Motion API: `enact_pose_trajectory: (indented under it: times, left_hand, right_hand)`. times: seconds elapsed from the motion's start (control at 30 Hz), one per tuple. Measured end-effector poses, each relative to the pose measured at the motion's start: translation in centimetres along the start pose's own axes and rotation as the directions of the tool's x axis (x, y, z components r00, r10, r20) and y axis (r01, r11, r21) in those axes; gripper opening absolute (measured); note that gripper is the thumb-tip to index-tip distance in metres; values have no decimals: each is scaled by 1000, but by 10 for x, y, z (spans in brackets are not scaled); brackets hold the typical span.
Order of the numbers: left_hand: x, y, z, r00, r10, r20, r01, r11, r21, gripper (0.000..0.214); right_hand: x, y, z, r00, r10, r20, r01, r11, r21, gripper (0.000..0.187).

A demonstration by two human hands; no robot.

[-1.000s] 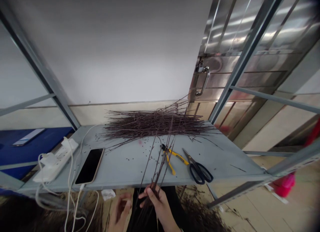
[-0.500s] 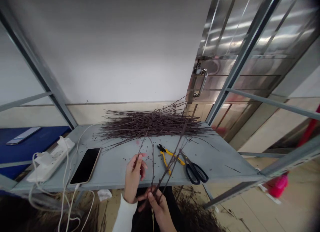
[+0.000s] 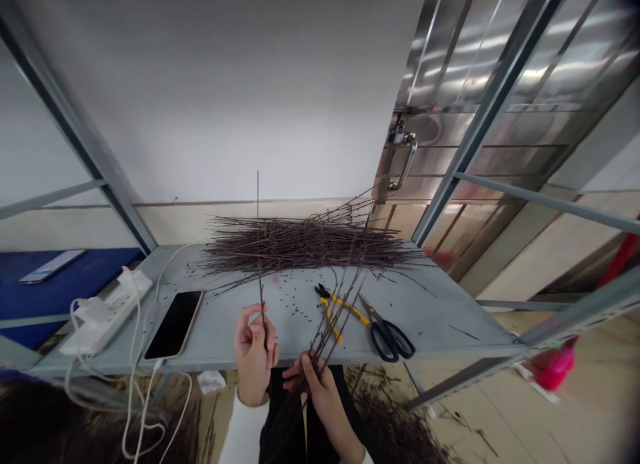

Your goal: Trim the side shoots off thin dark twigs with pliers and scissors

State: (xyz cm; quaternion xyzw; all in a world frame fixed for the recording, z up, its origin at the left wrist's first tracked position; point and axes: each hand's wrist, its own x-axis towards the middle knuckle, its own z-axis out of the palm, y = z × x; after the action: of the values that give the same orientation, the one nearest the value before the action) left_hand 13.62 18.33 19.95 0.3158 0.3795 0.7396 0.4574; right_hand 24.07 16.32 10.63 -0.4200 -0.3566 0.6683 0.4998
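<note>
My left hand (image 3: 254, 357) is closed around a single thin dark twig (image 3: 259, 251) that stands straight up in front of the pile. My right hand (image 3: 313, 384), just below the table's front edge, grips a small bunch of twigs (image 3: 340, 311) that fans up and to the right over the pliers. A big heap of dark twigs (image 3: 305, 244) lies across the back of the grey metal table (image 3: 440, 317). Yellow-handled pliers (image 3: 333, 307) and black-handled scissors (image 3: 387, 331) rest on the table right of my hands.
A black phone (image 3: 175, 324) lies at the table's left, beside a white power strip (image 3: 105, 311) with white cables hanging over the edge. Grey shelf posts rise at both sides. More twigs litter the floor below. A steel door with a handle (image 3: 405, 161) stands behind right.
My left hand has come up from below the table edge and pulled one twig out of the bunch, now holding it upright. The right hand stayed put with the bunch.
</note>
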Motion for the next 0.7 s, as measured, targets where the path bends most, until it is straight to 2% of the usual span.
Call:
enact_pose_trajectory:
  times: [0.13, 0.23, 0.33, 0.43, 0.47, 0.5, 0.53, 0.6, 0.63, 0.7]
  left_hand:
    - [1, -5, 4, 998, -56, 33, 56, 998, -3, 35]
    - [4, -2, 9, 996, -85, 13, 84, 996, 26, 33]
    - [7, 1, 13, 992, -127, -14, 127, 990, 64, 34]
    - [6, 1, 14, 982, -186, -18, 187, 979, 86, 39]
    - [4, 1, 15, 978, -208, -18, 209, 974, 90, 41]
    - [3, 0, 15, 973, -228, -18, 229, 969, 92, 42]
    - [1, 0, 15, 969, -245, -18, 246, 965, 91, 44]
    - [-2, 0, 17, 964, -266, -18, 267, 960, 90, 46]
    - [-3, 0, 17, 962, -272, -15, 272, 958, 92, 46]
    - [-5, 0, 19, 959, -285, -8, 284, 953, 104, 48]
  right_hand:
    - [10, -5, 1, 1000, -25, -5, 24, 994, -105, 58]
    - [8, -14, -11, 995, -95, -21, 85, 960, -267, 57]
    - [0, -25, -41, 978, -174, -115, 95, 863, -497, 53]
    - [-6, -38, -88, 945, -258, -201, 96, 805, -586, 46]
    - [-6, -42, -105, 913, -348, -214, 124, 736, -665, 46]
    - [-5, -45, -122, 861, -456, -223, 142, 638, -757, 48]
    - [-3, -48, -138, 789, -571, -227, 135, 522, -842, 52]
    - [5, -51, -165, 704, -695, -149, 59, 266, -962, 53]
    - [10, -51, -175, 681, -720, -134, -22, 163, -986, 52]
    - [20, -50, -189, 685, -717, -129, -167, 18, -986, 45]
